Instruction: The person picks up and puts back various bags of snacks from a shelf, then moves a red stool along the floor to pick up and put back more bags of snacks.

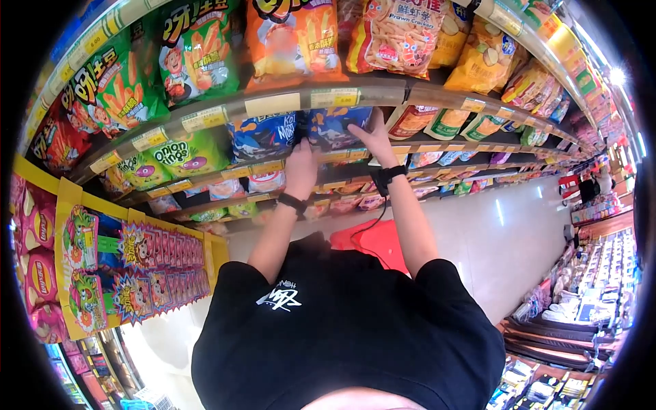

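Two blue snack bags stand side by side on the second shelf, under the price-tag rail. My left hand (301, 166) reaches up between them, by the lower right edge of the left blue bag (263, 139); its fingertips are blurred and partly hidden in shadow. At the right blue bag (333, 128), my right hand (373, 137) has its fingers spread, thumb over the bag's front and fingers at its right side. Each wrist wears a black band. Green onion ring bags (181, 156) lie to the left on the same shelf.
Above, the top shelf rail (273, 104) curves over my hands, with orange (292, 44) and green chip bags (198, 55) behind it. A yellow display stand (66, 198) is at left. A red object (369, 242) lies below my arms, with a cable across it.
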A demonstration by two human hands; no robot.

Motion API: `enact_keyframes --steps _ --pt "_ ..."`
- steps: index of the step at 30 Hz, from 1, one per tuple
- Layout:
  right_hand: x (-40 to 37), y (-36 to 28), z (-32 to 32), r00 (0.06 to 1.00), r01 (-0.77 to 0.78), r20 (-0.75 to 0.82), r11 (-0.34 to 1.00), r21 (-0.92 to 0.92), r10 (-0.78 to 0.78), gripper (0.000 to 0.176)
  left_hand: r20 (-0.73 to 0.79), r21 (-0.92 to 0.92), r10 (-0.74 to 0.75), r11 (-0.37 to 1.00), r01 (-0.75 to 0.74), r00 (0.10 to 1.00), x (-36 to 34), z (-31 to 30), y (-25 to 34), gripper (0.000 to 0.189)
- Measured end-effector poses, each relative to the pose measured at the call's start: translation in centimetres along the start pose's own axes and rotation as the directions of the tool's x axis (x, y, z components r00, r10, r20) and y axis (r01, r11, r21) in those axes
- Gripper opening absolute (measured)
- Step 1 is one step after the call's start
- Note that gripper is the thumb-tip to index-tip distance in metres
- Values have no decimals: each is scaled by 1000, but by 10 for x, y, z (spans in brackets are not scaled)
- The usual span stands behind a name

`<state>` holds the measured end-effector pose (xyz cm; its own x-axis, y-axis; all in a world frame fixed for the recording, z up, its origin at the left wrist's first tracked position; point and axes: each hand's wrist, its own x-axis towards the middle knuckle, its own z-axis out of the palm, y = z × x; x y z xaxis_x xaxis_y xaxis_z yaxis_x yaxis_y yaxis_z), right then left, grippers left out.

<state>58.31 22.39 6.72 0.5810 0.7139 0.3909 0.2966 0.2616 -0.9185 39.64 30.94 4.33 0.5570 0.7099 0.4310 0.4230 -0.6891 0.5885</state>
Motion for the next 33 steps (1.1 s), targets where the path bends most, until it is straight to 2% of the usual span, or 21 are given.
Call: enact_keyframes --steps 1,4,7,10,13,16,19,22,23,24,25,26,27,29,30,31,32,33 --pt "-2 11 -2 1000 2 9 998 -61 -1 94 -37 19 -4 1000 5 999 -2 -1 4 28" --pt "-10 35 -6 999 8 -38 953 -304 -21 93 -27 64 -34 997 35 999 1 5 -2 27" --pt "-14 37 -3 995 -68 -86 940 -333 42 93 -35 35 17 999 -16 999 4 3 -5 25" --pt "-16 27 0 996 -70 -70 934 -350 48 79 -38 35 15 999 -14 999 5 7 -8 24" --pt "-17 29 3 996 -72 -80 944 -323 48 78 6 47 -40 998 39 999 4 7 -6 26" --pt "-21 26 9 997 -46 -73 978 -205 31 76 -71 -7 -30 1000 30 997 -5 -1 0 28" --pt "-32 19 16 987 15 -157 986 -168 -42 73 -113 -39 13 999 -18 993 -17 -10 -2 27" --pt "-59 4 1 980 52 -127 806 -590 -155 73 -119 -187 76 977 -98 990 -30 -21 -11 23" --pt "-70 -2 1 977 -56 -208 888 -457 -46 72 -64 -265 64 961 -79 996 -38 -18 -19 19" --pt "-85 -6 0 957 -165 -280 937 -307 77 71 52 -267 29 964 -14 998 -47 -14 -29 18" --pt "-99 -8 -6 934 -262 -310 931 -252 179 68 168 -264 2 964 43 986 -56 -9 -40 18" --pt "-115 -7 -14 902 -353 -335 911 -215 271 57 282 -256 -18 962 93 959 -65 -1 -52 17" --pt "-132 1 -28 893 -382 -344 892 -242 289 49 345 -250 -21 962 114 938 -79 13 -72 17" --pt "-171 18 -55 842 -474 -418 838 -270 341 37 645 -118 -46 980 158 763 -120 53 -133 17" --pt "-192 22 -66 795 -538 -475 799 -267 376 33 285 -330 283 926 -184 916 -175 127 -206 34" --pt "-219 22 -77 740 -605 -532 754 -258 412 29 742 -268 71 943 198 666 -200 121 -232 30" --pt "-247 23 -88 678 -668 -564 715 -206 471 28 965 77 -163 925 371 206 -223 112 -257 27" --pt "-272 21 -97 616 -721 -587 676 -151 526 27 974 214 -226 905 367 -9 -308 159 -350 22"
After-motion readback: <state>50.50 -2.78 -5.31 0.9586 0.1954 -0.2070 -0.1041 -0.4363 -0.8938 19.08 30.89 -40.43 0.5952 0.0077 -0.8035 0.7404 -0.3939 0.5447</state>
